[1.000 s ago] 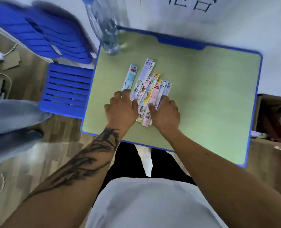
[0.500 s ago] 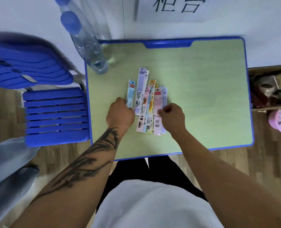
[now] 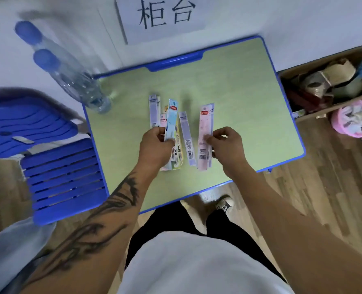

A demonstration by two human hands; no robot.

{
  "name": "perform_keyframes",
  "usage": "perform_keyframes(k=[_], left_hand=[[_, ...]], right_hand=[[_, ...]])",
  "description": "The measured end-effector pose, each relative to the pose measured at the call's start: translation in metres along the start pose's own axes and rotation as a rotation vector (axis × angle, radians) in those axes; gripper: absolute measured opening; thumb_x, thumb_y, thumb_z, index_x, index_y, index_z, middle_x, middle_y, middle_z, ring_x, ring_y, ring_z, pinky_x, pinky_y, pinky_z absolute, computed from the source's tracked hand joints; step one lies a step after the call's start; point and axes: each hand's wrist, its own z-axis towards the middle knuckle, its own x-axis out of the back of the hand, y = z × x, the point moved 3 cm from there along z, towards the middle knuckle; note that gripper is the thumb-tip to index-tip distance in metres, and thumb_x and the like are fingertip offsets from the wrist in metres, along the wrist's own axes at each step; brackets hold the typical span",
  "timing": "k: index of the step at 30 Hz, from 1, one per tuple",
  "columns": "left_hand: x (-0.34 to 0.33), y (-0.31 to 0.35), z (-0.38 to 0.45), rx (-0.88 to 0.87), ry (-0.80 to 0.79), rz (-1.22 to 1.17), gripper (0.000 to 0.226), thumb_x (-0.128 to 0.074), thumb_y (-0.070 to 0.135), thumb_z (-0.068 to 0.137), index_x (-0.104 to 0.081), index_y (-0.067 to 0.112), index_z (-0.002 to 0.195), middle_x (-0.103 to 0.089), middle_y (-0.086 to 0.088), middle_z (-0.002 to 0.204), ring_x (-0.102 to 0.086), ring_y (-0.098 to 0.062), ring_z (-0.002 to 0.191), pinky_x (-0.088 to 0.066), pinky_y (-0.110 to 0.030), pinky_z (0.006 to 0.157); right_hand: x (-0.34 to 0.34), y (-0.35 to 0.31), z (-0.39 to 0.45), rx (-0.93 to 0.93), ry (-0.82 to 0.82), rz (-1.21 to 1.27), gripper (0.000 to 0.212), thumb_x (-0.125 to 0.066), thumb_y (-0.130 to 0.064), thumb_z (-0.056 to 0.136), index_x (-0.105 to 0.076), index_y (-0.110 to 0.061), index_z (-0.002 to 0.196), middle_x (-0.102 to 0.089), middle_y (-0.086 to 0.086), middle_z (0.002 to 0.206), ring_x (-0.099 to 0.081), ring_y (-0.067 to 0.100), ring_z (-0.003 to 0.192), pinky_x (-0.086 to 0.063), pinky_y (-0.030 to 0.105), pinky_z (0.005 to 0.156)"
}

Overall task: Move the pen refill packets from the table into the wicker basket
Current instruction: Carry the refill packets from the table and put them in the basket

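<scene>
**Packets lifted, none binned yet**

Counter [image 3: 228, 98], green with a blue rim, fills the middle of the view, and every pen refill packet in sight is on it or just above it. No wicker basket shows, so I judge the task barely begun: the whole move to the basket is left.

Clear water bottle [image 3: 78, 85] stands at the counter's ten o'clock corner; a blue chair [image 3: 63, 181] sits at nine o'clock, and an open box of clutter [image 3: 324, 81] at two o'clock.

Left hand [image 3: 154, 148] has its fingers closed round the lower part of a light blue packet [image 3: 171, 119], raised over the remaining packets [image 3: 176, 158] heaped near the counter's centre. Right hand [image 3: 228, 147] pinches a pink packet [image 3: 205, 136] by its right-hand long edge. Between the two lies a lavender packet [image 3: 186, 139], flat on the counter.

All packets run lengthwise from six to twelve o'clock, hang-tab ends toward twelve, barcoded ends toward the person.
</scene>
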Motion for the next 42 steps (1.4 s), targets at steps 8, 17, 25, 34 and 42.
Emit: perform_keyframes(k=[8,17,25,34,42], left_hand=[[-0.15,0.081,-0.082,-0.017,-0.36,-0.098,0.014,-0.063,-0.003,0.094,-0.062,0.003,0.106,-0.066,-0.015,0.089,-0.068,-0.029,0.067,-0.061,-0.046,0.066],[-0.383,0.128,-0.232,-0.151,-0.723,-0.044,0.035,-0.054,-0.006,0.096,-0.065,0.022,0.114,-0.078,-0.007,0.108,-0.077,-0.023,0.089,-0.062,-0.038,0.072],[-0.527,0.133,-0.329,-0.16,-0.794,0.129,0.029,-0.052,0.005,0.095,-0.068,0.018,0.115,-0.076,-0.018,0.093,-0.067,-0.033,0.071,-0.053,-0.044,0.06],[-0.705,0.17,-0.374,0.005,-0.999,0.164,0.03,-0.055,0.037,0.101,-0.073,0.017,0.115,-0.071,-0.017,0.103,-0.062,-0.038,0.09,-0.048,-0.038,0.061],[-0.898,0.268,-0.395,0.038,-1.145,0.065,0.027,-0.058,0.028,0.102,-0.069,0.02,0.125,-0.074,-0.019,0.117,-0.071,-0.037,0.099,-0.057,-0.062,0.091]], right_hand=[[0.159,0.014,-0.038,0.092,0.141,0.338,0.023,-0.075,-0.004,0.089,-0.054,-0.012,0.084,-0.073,0.016,0.08,-0.065,0.03,0.071,-0.057,0.057,0.071],[0.398,0.101,-0.093,0.193,0.399,0.625,0.023,-0.077,-0.006,0.089,-0.056,-0.014,0.084,-0.069,0.016,0.082,-0.065,0.027,0.068,-0.052,0.037,0.059],[0.546,0.177,-0.127,0.191,0.577,0.749,0.023,-0.079,-0.008,0.086,-0.057,-0.014,0.085,-0.068,0.029,0.087,-0.064,0.029,0.073,-0.053,0.042,0.063],[0.692,0.211,-0.102,0.179,0.736,0.888,0.023,-0.08,-0.01,0.086,-0.057,-0.013,0.088,-0.065,0.031,0.086,-0.066,0.047,0.07,-0.06,0.048,0.059],[0.888,0.181,-0.033,0.158,0.791,0.825,0.019,-0.078,-0.006,0.089,-0.059,-0.011,0.09,-0.066,0.01,0.079,-0.063,0.022,0.067,-0.05,0.029,0.056]])
